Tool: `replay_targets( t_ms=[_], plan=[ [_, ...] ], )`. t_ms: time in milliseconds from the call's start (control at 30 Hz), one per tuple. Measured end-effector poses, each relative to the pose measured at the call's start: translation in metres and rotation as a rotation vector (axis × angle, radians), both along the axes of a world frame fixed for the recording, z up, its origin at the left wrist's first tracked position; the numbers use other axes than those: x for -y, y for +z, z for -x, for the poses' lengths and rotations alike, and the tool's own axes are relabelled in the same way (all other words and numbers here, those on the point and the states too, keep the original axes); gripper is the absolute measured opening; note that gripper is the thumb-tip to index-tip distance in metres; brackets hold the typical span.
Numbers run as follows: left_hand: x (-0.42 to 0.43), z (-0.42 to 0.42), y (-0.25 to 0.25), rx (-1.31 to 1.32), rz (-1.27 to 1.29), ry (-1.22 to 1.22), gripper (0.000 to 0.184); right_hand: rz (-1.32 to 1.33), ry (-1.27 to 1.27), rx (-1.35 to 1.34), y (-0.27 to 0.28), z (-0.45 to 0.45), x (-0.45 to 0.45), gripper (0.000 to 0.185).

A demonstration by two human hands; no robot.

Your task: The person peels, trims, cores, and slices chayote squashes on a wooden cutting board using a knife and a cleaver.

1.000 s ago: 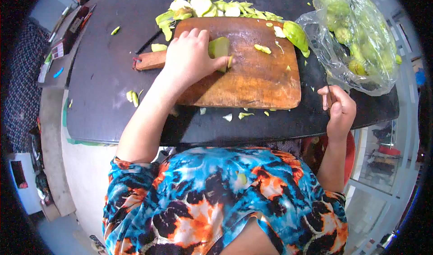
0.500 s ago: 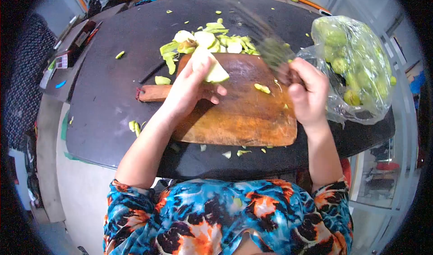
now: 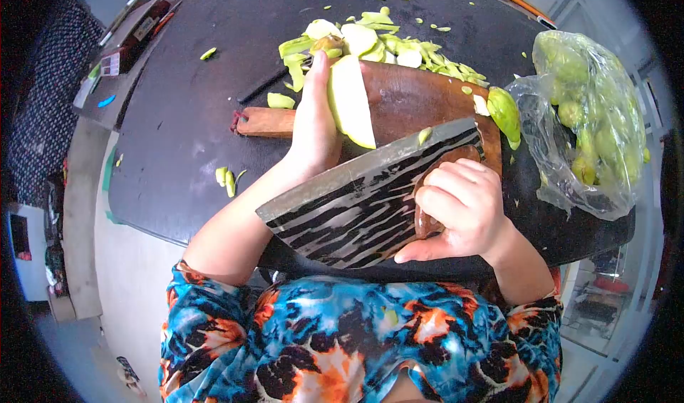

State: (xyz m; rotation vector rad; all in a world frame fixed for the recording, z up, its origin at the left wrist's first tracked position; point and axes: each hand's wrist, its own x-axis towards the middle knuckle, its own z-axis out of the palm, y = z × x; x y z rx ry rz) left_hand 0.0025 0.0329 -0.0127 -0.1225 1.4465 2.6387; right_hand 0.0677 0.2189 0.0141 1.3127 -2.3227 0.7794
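My left hand (image 3: 315, 121) is closed around a cut green fruit (image 3: 350, 107), its pale flat flesh facing right, above the left part of the wooden cutting board (image 3: 402, 93). In my right hand (image 3: 464, 205) is a cleaver (image 3: 349, 200), gripped by its brown handle. Its broad blade, streaked black and silver, points left across the front of the board. A small green scrap (image 3: 425, 135) sticks to the blade near its edge. Beside the board's right edge lies a green-skinned piece (image 3: 504, 118). Past the left hand is a pile of peelings and slices (image 3: 410, 54).
A clear plastic bag (image 3: 595, 125) of whole green fruit stands on the right of the dark table (image 3: 171, 146). Loose green scraps (image 3: 226, 181) lie left of the board. A dark, thin stick-like object (image 3: 260, 88) lies behind the board handle.
The cleaver, blurred and raised before, has come down and forward toward my body with its blade turned left. A green-skinned piece now lies at the board's right edge. The view has shifted slightly.
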Motion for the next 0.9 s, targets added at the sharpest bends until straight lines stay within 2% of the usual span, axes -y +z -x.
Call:
replay_targets(
  t_ms=[167,400,433,500,533,667,867,900],
  plan=[
    [-0.007,-0.010,0.004,-0.165,0.137,-0.047,0.051,0.003,-0.005,0.002,0.003,-0.005,0.003,0.052],
    [-0.010,-0.004,-0.014,-0.028,-0.049,-0.053,0.049,0.024,-0.018,-0.005,-0.002,0.001,0.000,0.052],
    [-0.007,-0.002,-0.019,-0.040,-0.007,-0.057,0.049,0.035,-0.049,0.002,-0.001,0.006,-0.003,0.052],
    [-0.001,0.003,-0.019,0.185,-0.303,-0.079,0.049,-0.021,-0.155,-0.003,-0.005,0.014,-0.011,0.052],
    [-0.001,0.002,-0.019,0.185,-0.357,-0.082,0.043,-0.001,-0.190,-0.013,-0.005,0.018,-0.014,0.052],
    [0.001,-0.006,-0.007,0.041,-0.310,-0.108,0.039,0.009,-0.247,-0.023,-0.007,0.027,-0.023,0.051],
    [0.002,-0.007,-0.001,0.116,-0.291,-0.126,0.042,0.032,-0.238,0.118,-0.006,0.020,-0.023,0.048],
    [0.005,-0.003,-0.006,0.094,-0.331,-0.249,0.042,0.030,-0.240,0.143,-0.002,0.017,-0.023,0.047]
  ],
)
